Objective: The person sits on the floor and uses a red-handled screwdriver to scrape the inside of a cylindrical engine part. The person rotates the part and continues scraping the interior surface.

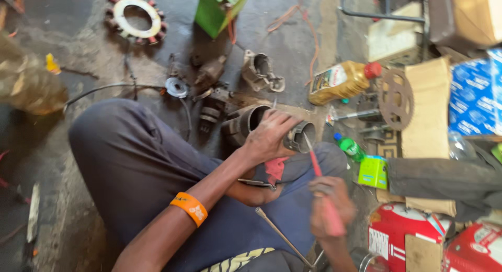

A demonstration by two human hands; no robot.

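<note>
My left hand (269, 136) grips a round grey metal housing (299, 137) and holds it over my knee. An orange band (189, 208) sits on that forearm. My right hand (327, 204), blurred, is closed around the red handle of a screwdriver (319, 185) whose tip points up into the housing's open end. A larger dark metal cylinder (246, 123) lies just behind the left hand on the floor. A red rag (275, 168) rests on my lap below the housing.
Greasy floor with scattered parts: a stator ring (137, 17), a green box (217, 9), a metal casting (260, 72), a yellow oil bottle (342, 81), a sprocket (396, 99), a small green bottle (350, 147), a green carton (373, 171), red packages (402, 235).
</note>
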